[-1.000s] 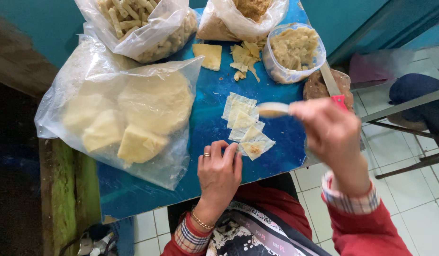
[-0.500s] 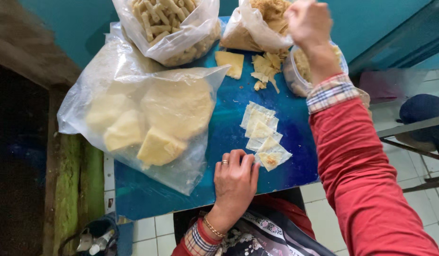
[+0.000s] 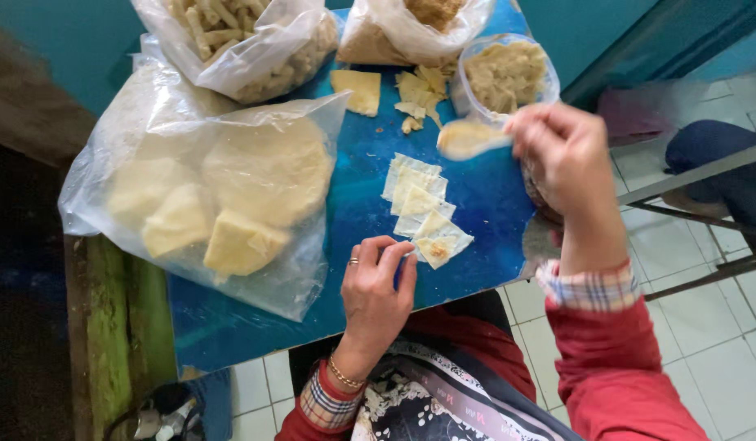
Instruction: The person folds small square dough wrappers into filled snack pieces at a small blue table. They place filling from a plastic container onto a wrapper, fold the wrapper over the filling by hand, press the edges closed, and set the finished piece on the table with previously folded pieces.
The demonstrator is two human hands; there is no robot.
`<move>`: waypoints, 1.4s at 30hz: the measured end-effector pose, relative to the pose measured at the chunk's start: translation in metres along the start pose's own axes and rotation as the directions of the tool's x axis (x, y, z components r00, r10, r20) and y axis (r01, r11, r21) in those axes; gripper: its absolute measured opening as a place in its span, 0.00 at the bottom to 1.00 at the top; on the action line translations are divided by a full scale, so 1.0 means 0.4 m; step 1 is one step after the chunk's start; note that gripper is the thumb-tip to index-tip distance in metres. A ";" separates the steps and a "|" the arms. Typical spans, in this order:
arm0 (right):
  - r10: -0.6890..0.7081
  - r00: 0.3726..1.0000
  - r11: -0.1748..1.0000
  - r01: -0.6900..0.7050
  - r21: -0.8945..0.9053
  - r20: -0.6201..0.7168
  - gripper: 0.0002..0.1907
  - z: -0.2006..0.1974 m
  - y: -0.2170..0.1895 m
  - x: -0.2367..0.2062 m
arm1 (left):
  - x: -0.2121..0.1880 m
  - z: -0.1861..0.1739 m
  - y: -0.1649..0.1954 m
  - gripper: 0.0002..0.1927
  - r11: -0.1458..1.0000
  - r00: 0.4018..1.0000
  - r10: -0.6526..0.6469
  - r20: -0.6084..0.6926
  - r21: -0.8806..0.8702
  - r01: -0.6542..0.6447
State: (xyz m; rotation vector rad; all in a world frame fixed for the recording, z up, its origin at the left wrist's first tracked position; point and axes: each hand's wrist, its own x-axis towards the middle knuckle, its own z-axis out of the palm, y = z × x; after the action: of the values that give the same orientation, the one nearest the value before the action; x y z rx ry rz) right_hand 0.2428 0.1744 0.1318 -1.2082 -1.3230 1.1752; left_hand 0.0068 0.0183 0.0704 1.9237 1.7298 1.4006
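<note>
My right hand (image 3: pixel 562 155) holds a spoon (image 3: pixel 468 139) loaded with pale filling, above the blue table (image 3: pixel 370 269) and just below the clear bowl of filling (image 3: pixel 504 73). A row of several square dough wrappers (image 3: pixel 419 204) lies on the table; the nearest one (image 3: pixel 439 245) has a dab of filling on it. My left hand (image 3: pixel 378 282) rests on the table with curled fingers, its fingertips touching the near wrapper's edge.
A large clear bag of pale wrapper stacks (image 3: pixel 206 196) covers the table's left. At the back stand a bag of folded pieces (image 3: pixel 239 37) and another bag (image 3: pixel 411 24), with loose wrapper scraps (image 3: pixel 394 90) between them. White tiled floor (image 3: pixel 704 327) lies to the right.
My right hand has come back down from the bowl with the spoon now filled, and it hangs above the wrappers. My left hand has stayed at the near wrapper.
</note>
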 end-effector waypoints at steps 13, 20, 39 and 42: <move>-0.617 0.599 0.193 0.743 -0.640 0.510 0.13 0.019 0.020 -0.289 | 0.009 0.005 0.005 0.14 0.985 0.980 0.142 0.139 0.079 -0.154; -0.610 0.552 0.161 0.789 -0.593 0.569 0.14 0.046 0.003 -0.291 | 0.004 0.009 -0.002 0.12 0.991 0.993 0.101 0.068 0.078 -0.106; -0.799 0.447 -0.080 0.583 -0.808 0.402 0.13 0.171 -0.038 0.386 | -0.003 0.026 -0.009 0.09 0.977 0.997 -0.021 0.070 0.211 0.006; -0.769 0.425 -0.143 0.614 -0.777 0.477 0.14 0.211 -0.036 0.400 | -0.003 0.021 -0.007 0.07 0.982 0.995 -0.027 0.093 0.187 0.009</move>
State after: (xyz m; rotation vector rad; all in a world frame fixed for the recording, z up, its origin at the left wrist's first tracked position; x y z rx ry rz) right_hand 0.1496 0.3295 0.1463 -0.8493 -2.1854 -0.6987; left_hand 0.0112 0.0218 0.0634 2.0268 1.8865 1.1562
